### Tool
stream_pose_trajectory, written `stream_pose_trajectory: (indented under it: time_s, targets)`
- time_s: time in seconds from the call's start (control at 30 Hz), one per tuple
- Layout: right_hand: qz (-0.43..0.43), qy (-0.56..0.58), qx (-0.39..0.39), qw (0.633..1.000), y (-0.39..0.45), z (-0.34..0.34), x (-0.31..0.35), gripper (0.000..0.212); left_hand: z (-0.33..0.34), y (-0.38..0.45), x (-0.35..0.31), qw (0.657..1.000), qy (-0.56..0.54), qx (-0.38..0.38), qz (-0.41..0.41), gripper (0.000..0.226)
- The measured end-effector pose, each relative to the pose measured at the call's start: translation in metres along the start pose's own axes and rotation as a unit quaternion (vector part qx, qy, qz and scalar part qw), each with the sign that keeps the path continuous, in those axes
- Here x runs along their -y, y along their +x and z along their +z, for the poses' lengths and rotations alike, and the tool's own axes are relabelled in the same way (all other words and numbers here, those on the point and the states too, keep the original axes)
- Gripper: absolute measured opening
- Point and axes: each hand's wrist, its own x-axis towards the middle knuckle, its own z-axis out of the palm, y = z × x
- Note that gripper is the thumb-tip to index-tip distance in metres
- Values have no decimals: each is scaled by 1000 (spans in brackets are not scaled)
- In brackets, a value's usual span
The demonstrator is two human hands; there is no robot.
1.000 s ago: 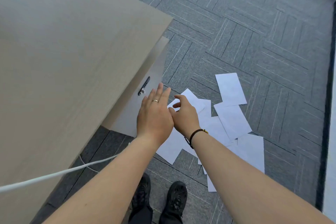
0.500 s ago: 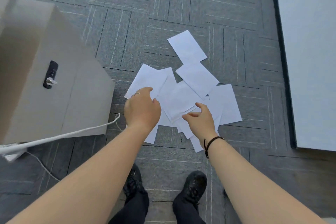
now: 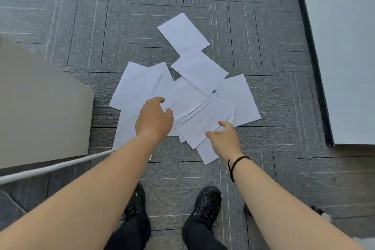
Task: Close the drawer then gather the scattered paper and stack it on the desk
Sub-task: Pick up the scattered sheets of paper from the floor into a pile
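Observation:
Several white sheets of paper [image 3: 199, 76] lie scattered and overlapping on the grey carpet in front of my feet. My left hand [image 3: 154, 118], wearing a ring, hovers over the left part of the pile with fingers curled and apart, holding nothing. My right hand [image 3: 224, 138], with a dark bracelet on the wrist, reaches down at the near edge of the pile, its fingers spread over a sheet; whether it touches the sheet I cannot tell. The beige drawer cabinet [image 3: 42, 111] stands at the left; its front with the lock is out of view.
A white cable [image 3: 50, 168] runs from the left edge towards the pile, under my left forearm. My black shoes [image 3: 207, 202] stand just behind the papers. A pale panel with a dark edge [image 3: 345, 46] fills the upper right.
The view swung from the desk and drawer front down onto the floor. Both hands left the drawer front and came down over the paper pile, spreading apart.

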Motion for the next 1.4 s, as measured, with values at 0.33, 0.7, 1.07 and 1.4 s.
stream_pose_trajectory:
  time_s: [0.33,0.7,1.07,1.4]
  targets:
    - [6,17,-8,1000,154,68,-60,59,128,129,67,999,7,-1,-40,53]
    - [81,63,-9,995,340,131,-81,46,229,295,112,990,106,65,60,69]
    - [128,87,-98,983,406,156,-70,45,254,370,127,972,221,68,35,104]
    - [152,176,-96,968,409,166,-59,91,251,367,140,967,241,78,33,96]
